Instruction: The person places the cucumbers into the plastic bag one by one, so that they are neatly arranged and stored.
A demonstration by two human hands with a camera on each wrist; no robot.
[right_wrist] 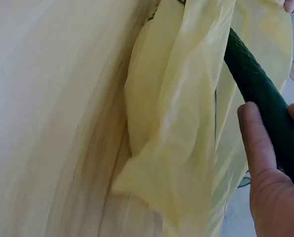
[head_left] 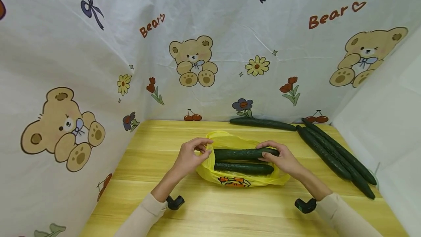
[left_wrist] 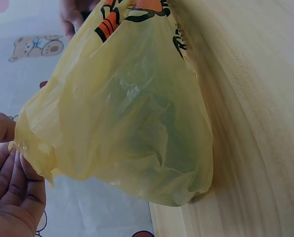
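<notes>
A yellow plastic bag (head_left: 210, 173) with an orange and black print lies on the wooden table, its mouth spread upward. My left hand (head_left: 192, 154) pinches the bag's left rim; the left wrist view shows the gathered edge (left_wrist: 33, 148) between thumb and fingers. With thumb and fingers, my right hand (head_left: 279, 156) grips the right end of a dark green cucumber (head_left: 238, 154), which lies lengthwise in the bag's opening. A second cucumber (head_left: 243, 168) rests in the bag in front of it, apart from both hands. The bag's side hides the lower parts of both cucumbers.
Several more cucumbers (head_left: 323, 153) lie side by side at the table's right edge. Another cucumber (head_left: 263, 123) lies along the back edge against the bear-printed cloth (head_left: 223, 98). The wooden table (head_left: 158, 134) extends around the bag, and cloth walls stand to the left and behind.
</notes>
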